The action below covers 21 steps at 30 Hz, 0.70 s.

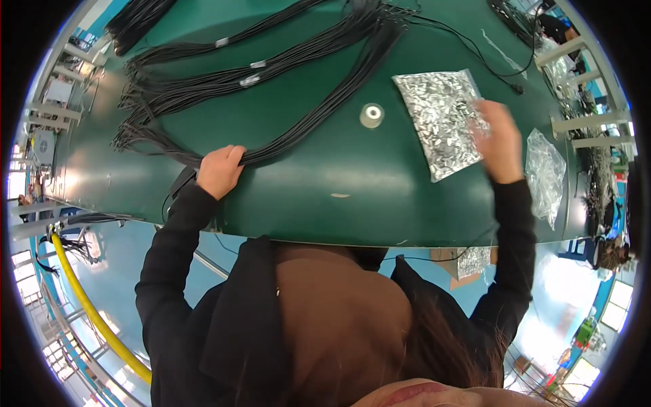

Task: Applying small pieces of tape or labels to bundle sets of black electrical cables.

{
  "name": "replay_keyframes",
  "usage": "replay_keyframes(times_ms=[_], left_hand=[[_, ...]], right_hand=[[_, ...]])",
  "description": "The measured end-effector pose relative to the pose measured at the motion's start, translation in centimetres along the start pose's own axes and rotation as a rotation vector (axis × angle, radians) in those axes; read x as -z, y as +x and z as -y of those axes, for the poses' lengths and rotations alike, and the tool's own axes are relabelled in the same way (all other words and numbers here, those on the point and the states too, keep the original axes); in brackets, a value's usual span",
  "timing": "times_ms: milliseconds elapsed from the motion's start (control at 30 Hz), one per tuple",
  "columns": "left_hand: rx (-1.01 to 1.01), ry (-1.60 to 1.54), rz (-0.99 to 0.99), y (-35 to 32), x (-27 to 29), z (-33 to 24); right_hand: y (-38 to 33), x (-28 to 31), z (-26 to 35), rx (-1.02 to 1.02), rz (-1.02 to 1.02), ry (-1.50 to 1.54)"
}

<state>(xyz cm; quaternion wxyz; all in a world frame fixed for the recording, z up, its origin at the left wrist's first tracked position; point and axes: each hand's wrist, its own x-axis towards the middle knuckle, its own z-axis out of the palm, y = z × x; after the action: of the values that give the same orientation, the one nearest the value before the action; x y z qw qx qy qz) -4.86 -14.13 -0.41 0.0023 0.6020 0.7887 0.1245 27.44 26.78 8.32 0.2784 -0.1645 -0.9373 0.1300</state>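
Observation:
My left hand (pixel 220 171) is closed around a bundle of thin black cables (pixel 308 125) near the table's front left edge. The bundle curves from the loose ends at the left up to the far middle. My right hand (pixel 498 139) is smeared by motion at the right edge of a clear plastic bag (pixel 437 122), and its fingers cannot be made out. Small silvery metal pieces fill that bag, which lies flat. A small whitish, round object with a dark centre (pixel 371 115) stands between the cables and the bag.
More black cable bundles with pale bands (pixel 258 65) lie across the green table (pixel 325 210). A crumpled clear plastic bag (pixel 544 173) lies at the right, and a black cord (pixel 478 54) runs behind. Below the table edge sits a cardboard box (pixel 444 254). A yellow pipe (pixel 95 315) is lower left.

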Motion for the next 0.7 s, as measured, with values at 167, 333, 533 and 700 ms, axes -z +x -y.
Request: replay_keyframes(times_ms=[167,333,533,700], left_hand=[[-0.103,-0.102,-0.15,0.0,2.6,0.4],[-0.186,-0.139,-0.323,-1.7,5.8,0.4],[-0.101,-0.189,-0.371,-5.2,7.3,4.8],[0.042,-0.035,-0.324,-7.8,3.4,15.8]], right_hand=[[7.0,-11.5,10.9,0.413,0.342,-0.175],[13.0,-17.4,12.0,0.505,0.546,-0.336],[17.4,-12.4,13.8,0.507,0.435,-0.122],[17.1,-2.1,20.1,0.578,0.312,-0.341]])
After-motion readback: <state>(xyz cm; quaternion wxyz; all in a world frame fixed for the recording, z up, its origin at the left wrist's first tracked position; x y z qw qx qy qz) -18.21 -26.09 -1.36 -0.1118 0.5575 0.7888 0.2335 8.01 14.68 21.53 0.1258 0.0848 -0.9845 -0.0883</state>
